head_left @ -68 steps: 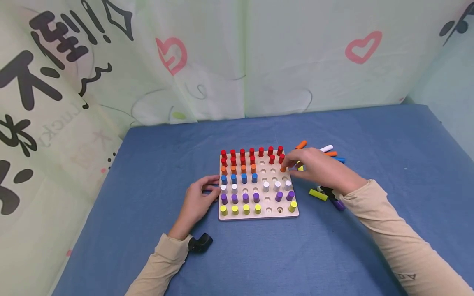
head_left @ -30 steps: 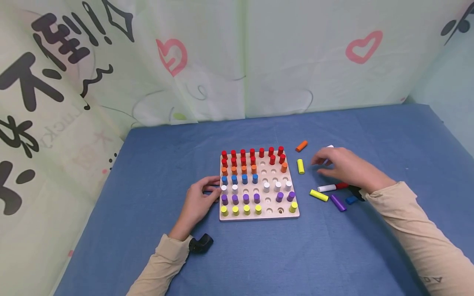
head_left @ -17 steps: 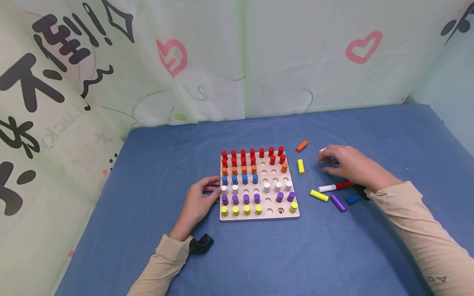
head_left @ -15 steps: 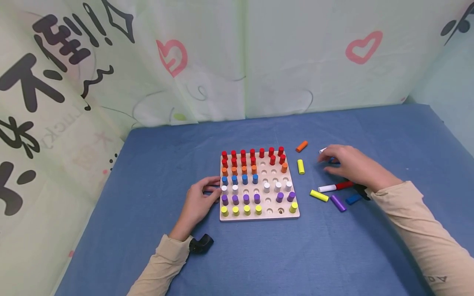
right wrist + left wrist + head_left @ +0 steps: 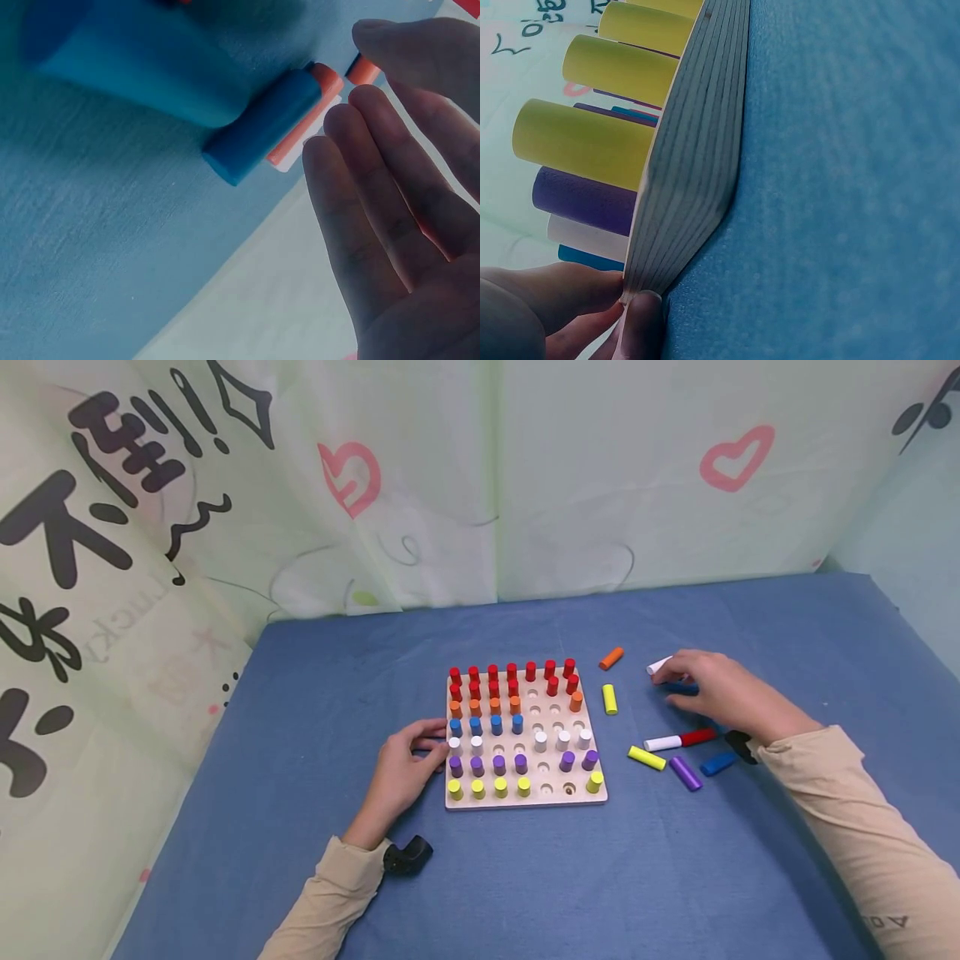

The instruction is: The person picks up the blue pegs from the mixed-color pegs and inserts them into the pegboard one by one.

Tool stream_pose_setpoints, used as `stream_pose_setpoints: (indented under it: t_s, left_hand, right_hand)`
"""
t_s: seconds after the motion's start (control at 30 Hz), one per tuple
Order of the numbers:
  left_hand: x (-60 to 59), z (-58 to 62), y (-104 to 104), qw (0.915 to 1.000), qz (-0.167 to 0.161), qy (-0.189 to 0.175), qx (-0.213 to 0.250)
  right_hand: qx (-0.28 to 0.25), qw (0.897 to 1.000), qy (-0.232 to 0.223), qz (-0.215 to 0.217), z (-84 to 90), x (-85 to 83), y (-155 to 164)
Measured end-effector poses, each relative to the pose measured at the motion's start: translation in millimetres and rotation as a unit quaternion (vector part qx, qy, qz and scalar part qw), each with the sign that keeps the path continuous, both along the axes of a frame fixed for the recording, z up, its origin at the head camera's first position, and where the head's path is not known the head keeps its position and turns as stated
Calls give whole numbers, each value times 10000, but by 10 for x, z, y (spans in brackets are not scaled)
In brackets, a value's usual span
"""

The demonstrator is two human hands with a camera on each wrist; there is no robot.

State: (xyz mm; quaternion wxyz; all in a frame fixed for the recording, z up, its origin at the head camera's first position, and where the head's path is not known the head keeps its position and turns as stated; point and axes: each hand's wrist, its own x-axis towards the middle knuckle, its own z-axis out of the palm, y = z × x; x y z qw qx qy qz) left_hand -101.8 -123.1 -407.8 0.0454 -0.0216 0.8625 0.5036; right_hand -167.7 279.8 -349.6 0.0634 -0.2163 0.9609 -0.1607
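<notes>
one more orange peg (image 5: 576,702) is standing mid-frame in the pegboard (image 5: 557,799), which the left hand (image 5: 401,768) is pinching; the right hand (image 5: 723,693), emptied, is hovering loose-fingered by a blue peg (image 5: 680,688).

Head cam's p. bright w/ soft, even light, just a faint arm shadow on the cloth (image 5: 525,877) approx 4 o'clock. L wrist cam's got a bluish tint, cloth kinda soft toward 3; R wrist's dimmer, w/ nearest blue peg (image 5: 142,71) at 10-11 o'clock outta focus & right hand (image 5: 397,217) shaded toward 3-4.
</notes>
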Motion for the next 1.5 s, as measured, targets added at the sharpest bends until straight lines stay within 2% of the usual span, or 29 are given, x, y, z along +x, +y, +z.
stream_pose_setpoints:
  t_s: [1.07,1.5]
  left_hand:
    - [2,0,-1,10000,-6,21,22]
    - [-5,-3,0,10000,2,15,39]
  right_hand:
    - [392,9989,-198,-166,-49,-142,96]
    - [484,9987,-167,-51,-74,-156,108]
